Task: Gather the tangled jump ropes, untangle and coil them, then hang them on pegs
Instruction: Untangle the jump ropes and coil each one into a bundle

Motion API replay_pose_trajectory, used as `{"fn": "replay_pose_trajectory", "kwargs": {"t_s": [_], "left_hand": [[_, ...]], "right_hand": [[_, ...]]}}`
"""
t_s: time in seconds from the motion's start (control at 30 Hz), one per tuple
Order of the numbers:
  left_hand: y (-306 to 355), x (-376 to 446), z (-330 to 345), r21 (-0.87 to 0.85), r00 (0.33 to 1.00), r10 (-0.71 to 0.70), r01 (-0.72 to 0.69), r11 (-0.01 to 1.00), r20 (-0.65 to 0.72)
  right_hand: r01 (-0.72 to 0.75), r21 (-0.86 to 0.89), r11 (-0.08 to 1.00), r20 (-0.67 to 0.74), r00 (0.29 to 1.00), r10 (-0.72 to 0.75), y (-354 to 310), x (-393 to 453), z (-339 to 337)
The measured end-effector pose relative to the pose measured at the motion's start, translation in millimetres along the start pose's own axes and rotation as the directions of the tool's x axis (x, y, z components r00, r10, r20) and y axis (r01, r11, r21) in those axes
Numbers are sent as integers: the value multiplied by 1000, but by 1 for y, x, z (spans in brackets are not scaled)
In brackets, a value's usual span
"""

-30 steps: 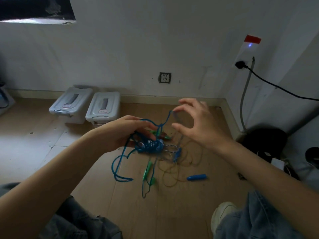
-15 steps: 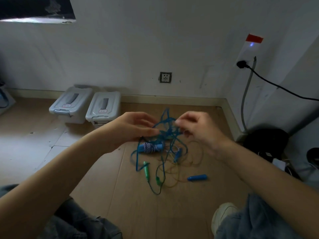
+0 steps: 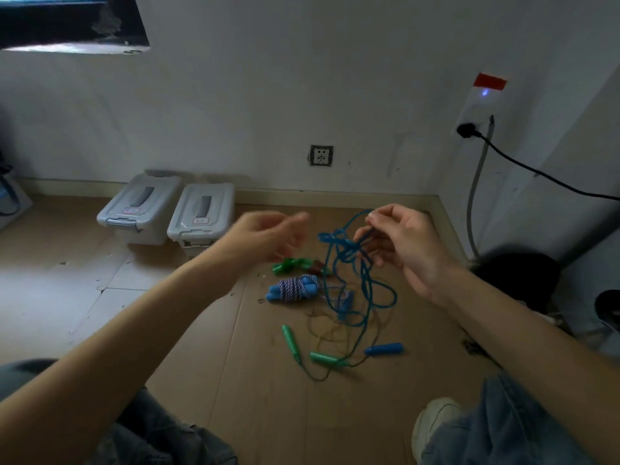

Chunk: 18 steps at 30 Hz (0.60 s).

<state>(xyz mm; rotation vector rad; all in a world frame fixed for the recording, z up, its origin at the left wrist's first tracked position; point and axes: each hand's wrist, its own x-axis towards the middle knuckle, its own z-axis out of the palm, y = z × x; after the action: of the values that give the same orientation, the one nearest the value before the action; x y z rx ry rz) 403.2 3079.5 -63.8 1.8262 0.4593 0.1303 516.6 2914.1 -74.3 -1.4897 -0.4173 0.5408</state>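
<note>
The right hand pinches a knotted loop of the blue rope, lifted above the floor near the wall corner. The left hand is blurred, fingers loosely apart, holding nothing. One striped rope bundle already lies coiled; the green handles and blue handle trail tangled cord. Untangling looks barely begun; no pegs show.

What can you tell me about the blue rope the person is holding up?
The blue rope is a thin, bright blue cord that looks like plastic. The right hand pinches it near the top, so it hangs in knotted loops down to the wooden floor. Lower loops lie tangled over thinner brownish and green cords. A blue handle lies on the floor nearby; whether it belongs to this rope is unclear. The left hand is blurred and not touching it.
</note>
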Motion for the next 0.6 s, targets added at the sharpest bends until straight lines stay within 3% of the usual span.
{"fn": "replay_pose_trajectory", "kwargs": {"t_s": [0.07,0.2,0.27,0.33,0.4,0.47,0.6], "left_hand": [[1,-3,15,-73,987,-59,71,995,152],[-3,5,22,-361,989,-138,149,921,54],[-4,10,15,-565,979,-195,193,802,58],[-6,14,4,-711,968,-246,203,673,43],[-7,17,-8,-711,960,-278,173,682,-34],[-12,17,-21,-658,952,-281,133,741,-123],[-18,19,-44,-699,923,-314,72,711,-224]], "right_hand": [[3,62,998,74,997,-7,2,-2,8],[-62,4,998,220,974,59,6,-4,12],[-122,-2,992,149,981,121,7,-2,7],[-175,102,979,-8,984,177,7,4,-2],[-168,192,967,-168,965,201,4,14,-16],[-167,173,971,-277,937,211,3,21,-28],[-192,161,968,-345,908,238,12,24,-34]]}}
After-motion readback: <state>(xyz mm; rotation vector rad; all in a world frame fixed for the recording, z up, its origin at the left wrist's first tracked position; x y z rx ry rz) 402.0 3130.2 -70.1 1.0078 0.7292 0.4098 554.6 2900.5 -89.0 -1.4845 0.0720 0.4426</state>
